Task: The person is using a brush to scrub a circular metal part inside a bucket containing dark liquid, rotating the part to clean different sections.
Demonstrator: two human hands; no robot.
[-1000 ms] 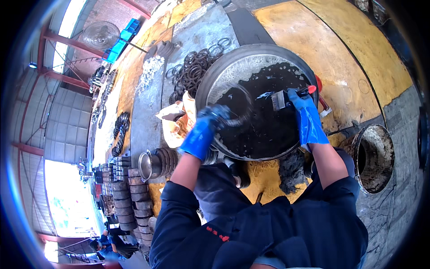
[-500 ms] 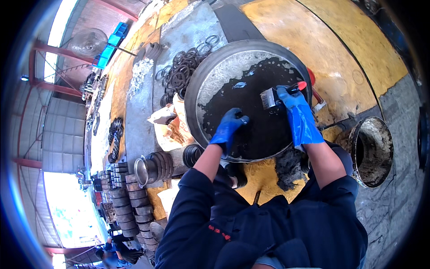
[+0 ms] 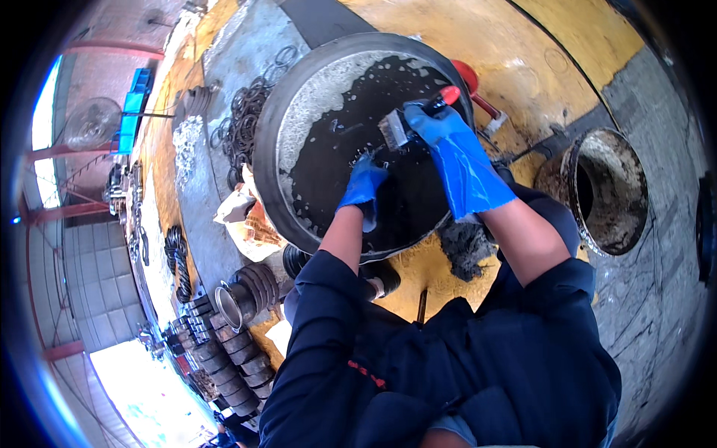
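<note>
My right hand (image 3: 441,134), in a blue rubber glove, is closed round a paintbrush (image 3: 394,128) with pale bristles and a red-tipped dark handle. The brush is over a large round pan (image 3: 267,142) of dark liquid, with pale foam along its left side. Close to the bristles, my left hand (image 3: 361,187), also gloved in blue, is at the liquid with its fingers drawn together. Something small and dark seems to be at those fingertips, too unclear to name.
Black rings (image 3: 245,112) lie heaped left of the pan, near a torn sack (image 3: 250,220). A red round dish (image 3: 464,75) sits beyond its right rim. At right stands a crusted open drum (image 3: 571,179). Stacked metal rings (image 3: 237,351) fill the lower left.
The view has shifted, so the pan sits further up and left. My hands are closer together, with the brush now near the left fingertips and tilted differently.
</note>
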